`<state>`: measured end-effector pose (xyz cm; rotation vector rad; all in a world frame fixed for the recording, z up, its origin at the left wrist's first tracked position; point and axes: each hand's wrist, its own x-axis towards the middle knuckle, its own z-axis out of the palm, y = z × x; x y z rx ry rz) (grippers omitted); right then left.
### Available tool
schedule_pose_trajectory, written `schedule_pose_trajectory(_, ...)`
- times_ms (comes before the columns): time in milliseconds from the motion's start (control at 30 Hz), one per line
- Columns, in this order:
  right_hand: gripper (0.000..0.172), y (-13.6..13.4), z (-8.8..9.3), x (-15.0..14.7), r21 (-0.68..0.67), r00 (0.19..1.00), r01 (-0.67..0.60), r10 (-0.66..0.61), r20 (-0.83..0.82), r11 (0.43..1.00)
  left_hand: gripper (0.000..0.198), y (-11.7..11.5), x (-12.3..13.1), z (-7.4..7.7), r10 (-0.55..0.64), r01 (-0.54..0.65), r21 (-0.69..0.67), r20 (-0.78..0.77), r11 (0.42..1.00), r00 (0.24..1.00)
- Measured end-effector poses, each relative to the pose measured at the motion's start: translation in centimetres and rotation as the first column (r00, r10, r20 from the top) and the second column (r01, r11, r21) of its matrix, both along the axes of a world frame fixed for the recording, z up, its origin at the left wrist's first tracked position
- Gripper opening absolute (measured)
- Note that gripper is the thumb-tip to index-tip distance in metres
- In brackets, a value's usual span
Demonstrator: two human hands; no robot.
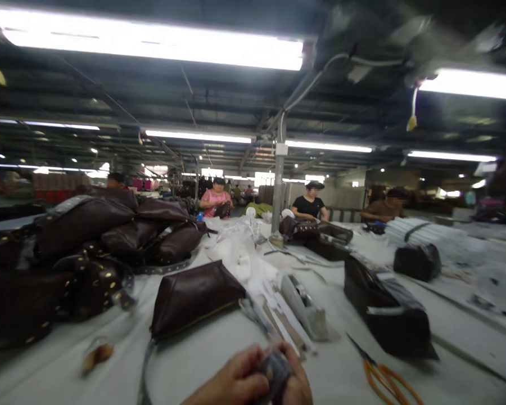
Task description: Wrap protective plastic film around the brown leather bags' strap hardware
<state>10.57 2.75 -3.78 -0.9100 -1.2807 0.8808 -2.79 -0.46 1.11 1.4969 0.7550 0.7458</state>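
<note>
Nearest the camera, in the head view, we see the left hand (pixel 242 377) and the right hand (pixel 297 382) gripping a small dark piece (pixel 275 372) between them at the bottom edge, fingers curled in from both sides, presumably so that neither end slips; blur and the fingers hide what it is. Just beyond lies a dark brown bag (pixel 198 298) on the white tabletop (pixel 202 368), its zipped edge towards us and a strap (pixel 144 365) trailing from its near corner, a position that seems to keep it within reach. To its right we find a tape dispenser (pixel 306 309) beside pale strips (pixel 284 323), and further right orange-handled scissors (pixel 388 382), their handles towards us, which we judge handy for picking up. Behind the scissors sits another dark bag (pixel 383 315). On the left we see a heap of brown bags (pixel 96 225), perhaps stacked to spare table space, with a small brown object (pixel 96 355) lying apart from it. Farther back, co-workers (pixel 310 205) sit along the tables.
</note>
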Motion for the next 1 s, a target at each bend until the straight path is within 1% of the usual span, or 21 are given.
schedule_pose_trajectory(33,0.021,-1.4,-0.3,-0.4,-0.072,0.985,0.021,-0.033,-0.171,0.997,0.018,0.0,0.4,-0.2,0.036,-0.039,0.048,0.059,0.998,0.998)
schedule_pose_trajectory(67,0.018,-2.3,-0.2,-0.6,-0.141,0.939,0.002,-0.05,-0.34,0.99,0.018,0.0,0.8,-0.4,0.059,-0.069,0.083,0.108,0.994,0.992)
schedule_pose_trajectory(100,0.016,-2.9,0.1,-0.7,-0.175,0.9,-0.023,-0.056,-0.432,0.984,0.019,0.1,1.1,-0.4,0.082,-0.095,0.084,0.143,0.992,0.986)
schedule_pose_trajectory(133,0.014,-3.1,0.5,-0.6,-0.175,0.897,-0.029,-0.051,-0.438,0.984,0.021,0.1,1.3,-0.4,0.099,-0.111,0.067,0.159,0.992,0.982)
schedule_pose_trajectory(167,0.013,-3.0,1.0,-0.3,-0.133,0.934,-0.006,-0.042,-0.356,0.991,0.022,0.1,1.4,-0.2,0.111,-0.116,0.023,0.148,0.993,0.983)
schedule_pose_trajectory(200,0.015,-2.8,1.5,0.2,-0.037,0.978,0.041,-0.048,-0.204,0.998,0.024,0.2,1.4,0.1,0.125,-0.122,-0.025,0.122,0.992,0.985)
schedule_pose_trajectory(233,0.019,-2.5,1.9,0.9,0.112,0.997,0.077,-0.077,-0.003,0.991,0.024,0.2,1.3,0.5,0.132,-0.127,-0.06,0.094,0.99,0.987)
schedule_pose_trajectory(267,0.025,-2.2,2.3,1.5,0.286,0.97,0.069,-0.132,0.205,0.956,0.025,0.2,1.3,1.0,0.135,-0.13,-0.071,0.073,0.989,0.988)
schedule_pose_trajectory(300,0.031,-1.9,2.6,2.2,0.441,0.905,0.018,-0.203,0.375,0.897,0.025,0.3,1.3,1.5,0.135,-0.131,-0.06,0.067,0.99,0.989)
schedule_pose_trajectory(333,0.036,-1.6,2.9,2.7,0.546,0.828,-0.053,-0.268,0.492,0.836,0.024,0.3,1.3,2.0,0.129,-0.127,-0.039,0.071,0.991,0.989)
schedule_pose_trajectory(367,0.038,-1.5,3.2,3.1,0.597,0.765,-0.112,-0.314,0.562,0.794,0.024,0.4,1.4,2.5,0.122,-0.121,-0.016,0.079,0.992,0.989)
schedule_pose_trajectory(400,0.038,-1.4,3.5,3.3,0.61,0.728,-0.138,-0.338,0.597,0.78,0.024,0.4,1.5,2.9,0.122,-0.122,-0.003,0.086,0.993,0.989)
schedule_pose_trajectory(433,0.035,-1.3,3.8,3.4,0.596,0.72,-0.121,-0.343,0.604,0.794,0.023,0.5,1.7,3.2,0.127,-0.127,-0.005,0.09,0.992,0.988)
schedule_pose_trajectory(467,0.03,-1.4,4.0,3.4,0.559,0.735,-0.074,-0.334,0.59,0.826,0.023,0.5,1.8,3.4,0.136,-0.135,-0.02,0.097,0.991,0.986)
schedule_pose_trajectory(533,0.02,-1.6,4.4,3.1,0.441,0.801,0.036,-0.29,0.524,0.897,0.026,0.6,2.1,3.6,0.132,-0.124,-0.066,0.135,0.99,0.982)
schedule_pose_trajectory(600,0.015,-1.8,4.5,2.6,0.298,0.882,0.115,-0.236,0.408,0.948,0.031,0.8,2.0,3.4,0.087,-0.073,-0.086,0.184,0.994,0.979)
schedule_pose_trajectory(667,0.015,-2.0,4.5,2.2,0.17,0.95,0.148,-0.188,0.25,0.974,0.031,1.0,1.8,3.0,0.033,-0.019,-0.073,0.202,0.997,0.979)
schedule_pose_trajectory(733,0.016,-2.2,4.6,1.7,0.048,0.989,0.116,-0.12,0.083,0.992,0.03,1.3,1.4,2.5,-0.004,0.017,-0.065,0.187,0.998,0.982)
schedule_pose_trajectory(800,0.015,-2.4,4.8,1.3,-0.065,0.995,0.023,-0.03,-0.099,0.998,0.03,1.5,0.9,1.9,-0.039,0.051,-0.066,0.166,0.997,0.985)
schedule_pose_trajectory(900,0.012,-2.7,5.3,0.8,-0.172,0.927,-0.148,0.076,-0.367,0.974,0.03,1.5,0.6,1.2,-0.084,0.093,-0.06,0.136,0.994,0.987)
schedule_pose_trajectory(1000,0.016,-2.8,5.2,0.4,-0.227,0.855,-0.218,0.074,-0.514,0.949,0.023,1.4,0.7,0.9,-0.062,0.062,0.004,0.113,0.998,0.992)
